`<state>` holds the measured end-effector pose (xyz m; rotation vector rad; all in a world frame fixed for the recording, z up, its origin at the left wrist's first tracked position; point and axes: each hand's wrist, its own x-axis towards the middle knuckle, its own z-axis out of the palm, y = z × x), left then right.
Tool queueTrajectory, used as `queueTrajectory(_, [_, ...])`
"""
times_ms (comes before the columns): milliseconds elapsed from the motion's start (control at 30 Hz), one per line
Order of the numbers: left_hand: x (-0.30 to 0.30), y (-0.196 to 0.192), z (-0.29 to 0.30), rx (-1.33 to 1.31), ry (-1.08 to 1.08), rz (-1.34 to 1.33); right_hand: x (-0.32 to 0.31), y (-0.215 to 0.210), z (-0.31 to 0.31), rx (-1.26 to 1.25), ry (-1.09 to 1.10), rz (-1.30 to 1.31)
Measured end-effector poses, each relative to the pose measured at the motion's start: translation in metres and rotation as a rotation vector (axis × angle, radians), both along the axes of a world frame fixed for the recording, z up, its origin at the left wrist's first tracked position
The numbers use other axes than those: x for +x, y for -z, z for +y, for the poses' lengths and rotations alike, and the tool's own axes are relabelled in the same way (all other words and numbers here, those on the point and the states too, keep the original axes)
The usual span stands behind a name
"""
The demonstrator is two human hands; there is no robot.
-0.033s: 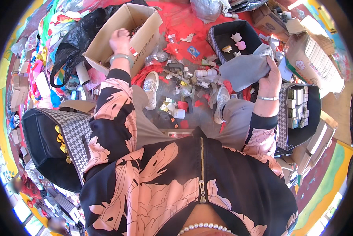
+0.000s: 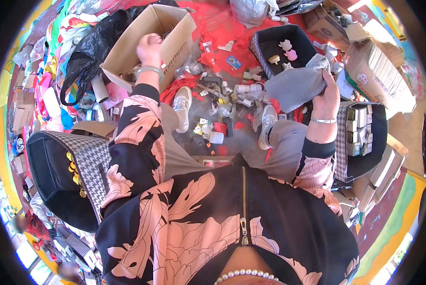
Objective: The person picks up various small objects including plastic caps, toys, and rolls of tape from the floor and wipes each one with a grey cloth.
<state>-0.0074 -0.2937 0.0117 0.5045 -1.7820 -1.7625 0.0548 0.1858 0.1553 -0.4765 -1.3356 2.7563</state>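
My left hand (image 2: 149,49) is over the opening of a tall cardboard box (image 2: 177,56), its fingers curled; whether anything is in them is hidden. Dark thin items show inside the box beyond the hand. On the other side, my right hand (image 2: 326,97) grips the edge of a flat grey cloth piece (image 2: 293,85), perhaps a bag, between thumb and fingers. The cloth hangs in front of a black fabric bin (image 2: 259,53) holding two pink pieces (image 2: 289,54) and a small tan piece (image 2: 274,59).
Small bottles, packets and scraps (image 2: 232,97) litter the floor between my shoes. Fabric bins stand at my left (image 2: 51,190) and right (image 2: 372,164), the right one holding small boxes (image 2: 360,129). A black plastic bag (image 2: 96,52) and colourful clutter lie left; a carton (image 2: 379,80) stands right.
My left hand has shifted slightly to the right over the cardboard box. The right hand and the grey cloth have hardly moved.
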Motion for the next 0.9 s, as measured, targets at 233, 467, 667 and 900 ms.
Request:
queueTrajectory(233, [0.013, 0.066, 0.074, -0.937, 0.505, -0.617, 0.006, -0.003, -0.018, 0.015, -0.081, -0.074])
queueTrajectory(467, [0.021, 0.206, 0.05, -0.966, 0.504, -0.944, 0.009, -0.005, -0.028, -0.068, -0.25, -0.065])
queueTrajectory(667, [-0.002, 0.217, 0.064, -0.977, 0.582, -1.076, 0.008, 0.01, -0.028, -0.044, -0.181, -0.182])
queueTrajectory(900, [0.007, 0.244, 0.061, -0.975, 0.914, -1.388, 0.001, 0.011, -0.039, -0.053, -0.255, -0.193])
